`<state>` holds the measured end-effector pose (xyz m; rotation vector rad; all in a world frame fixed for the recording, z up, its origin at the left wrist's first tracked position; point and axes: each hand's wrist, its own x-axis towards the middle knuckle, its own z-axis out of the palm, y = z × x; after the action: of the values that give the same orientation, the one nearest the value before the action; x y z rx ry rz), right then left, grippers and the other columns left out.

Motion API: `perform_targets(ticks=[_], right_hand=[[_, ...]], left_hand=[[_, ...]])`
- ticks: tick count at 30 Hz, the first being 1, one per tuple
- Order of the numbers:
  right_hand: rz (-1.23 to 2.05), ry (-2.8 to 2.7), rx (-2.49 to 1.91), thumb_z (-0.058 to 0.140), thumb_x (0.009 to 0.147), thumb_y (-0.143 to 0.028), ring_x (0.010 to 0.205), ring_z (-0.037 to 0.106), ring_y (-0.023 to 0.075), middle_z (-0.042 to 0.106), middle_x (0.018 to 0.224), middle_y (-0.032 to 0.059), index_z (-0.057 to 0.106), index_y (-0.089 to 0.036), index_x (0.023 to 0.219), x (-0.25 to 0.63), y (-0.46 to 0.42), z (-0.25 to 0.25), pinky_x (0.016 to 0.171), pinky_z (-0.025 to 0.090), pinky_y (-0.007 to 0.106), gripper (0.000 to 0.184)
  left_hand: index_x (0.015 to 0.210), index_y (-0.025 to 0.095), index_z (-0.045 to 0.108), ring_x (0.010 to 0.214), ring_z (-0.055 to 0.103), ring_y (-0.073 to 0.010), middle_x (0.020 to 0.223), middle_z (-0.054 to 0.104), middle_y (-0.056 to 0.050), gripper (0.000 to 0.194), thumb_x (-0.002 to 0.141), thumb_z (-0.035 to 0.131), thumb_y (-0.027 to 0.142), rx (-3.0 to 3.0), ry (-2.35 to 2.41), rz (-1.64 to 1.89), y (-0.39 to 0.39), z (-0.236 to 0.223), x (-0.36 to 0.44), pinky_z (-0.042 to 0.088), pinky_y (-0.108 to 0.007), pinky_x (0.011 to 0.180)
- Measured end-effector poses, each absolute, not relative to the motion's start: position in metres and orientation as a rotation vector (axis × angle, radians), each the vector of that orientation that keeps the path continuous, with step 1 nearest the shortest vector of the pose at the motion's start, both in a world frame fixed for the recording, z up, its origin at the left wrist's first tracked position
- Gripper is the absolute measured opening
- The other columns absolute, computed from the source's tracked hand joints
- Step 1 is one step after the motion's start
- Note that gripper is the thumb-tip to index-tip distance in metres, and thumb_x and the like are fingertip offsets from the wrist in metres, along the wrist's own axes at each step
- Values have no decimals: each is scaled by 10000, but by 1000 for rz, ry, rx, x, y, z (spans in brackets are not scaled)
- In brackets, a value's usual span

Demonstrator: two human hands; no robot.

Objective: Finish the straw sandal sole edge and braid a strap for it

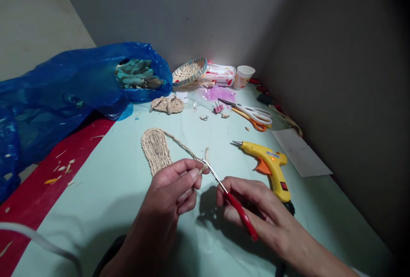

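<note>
Apparently trimming: left fingers (pixel 188 178) pinch braided cord (pixel 180 142), right fingers (pixel 245 185) grip red scissors (pixel 236 204); snipping likely needs steadiness.

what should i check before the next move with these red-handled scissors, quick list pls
1. Right hand has the red-handled scissors by the handles: ok.
2. Left hand pinches the braided cord near its end: ok.
3. Left fingers well clear of the blade tips: not ok, the tips lie right beside them.
4. Braided cord joined to the coiled oval piece: ok, it runs from the top of the coil.
5. Blades closed on the cord: cannot tell, too small to see.
6. Yellow glue gun cool: cannot tell.
</note>
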<state>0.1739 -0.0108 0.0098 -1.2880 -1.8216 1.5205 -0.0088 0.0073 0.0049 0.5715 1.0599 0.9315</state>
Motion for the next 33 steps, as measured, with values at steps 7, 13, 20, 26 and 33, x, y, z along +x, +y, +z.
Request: perform_targets(ticks=[7,13,20,26,33], right_hand=[[1643,-1709,-1283,550,926,-427,599,380,97,461,674,-32,563,-179,845,173,-15,14,520,306,201,261],[1542,-1821,-1295,562,854,-343,673,465,137,526,757,-15,554,-202,858,177,-13,21,610,380,241,141],[1352,-1967,-1378,553,887,-420,740,541,172,584,813,7,547,-206,834,183,-16,25,683,432,287,221],[623,-1900,-1809,505,888,-478,730,594,218,636,880,70,583,-220,1017,256,5,35,625,428,305,299],[-190,-2147,-2466,408,943,-185,662,568,208,608,859,86,548,-194,892,317,19,8,563,333,308,149]], left_hand=[[828,117,703,474,254,-17,646,501,13,118,781,695,225,564,1038,899,8,5,-9,175,-148,437],[822,109,707,477,234,-19,624,468,28,127,778,695,228,603,1057,893,8,5,-9,171,-155,438],[834,122,713,472,257,-19,653,512,6,150,762,700,252,626,1087,913,5,7,-7,160,-171,449],[868,114,719,459,258,-15,684,520,3,178,753,723,250,627,1067,961,7,1,-9,168,-183,431],[839,149,709,477,310,-21,740,592,-20,115,792,699,254,714,1082,964,3,-2,-11,226,-183,457]])
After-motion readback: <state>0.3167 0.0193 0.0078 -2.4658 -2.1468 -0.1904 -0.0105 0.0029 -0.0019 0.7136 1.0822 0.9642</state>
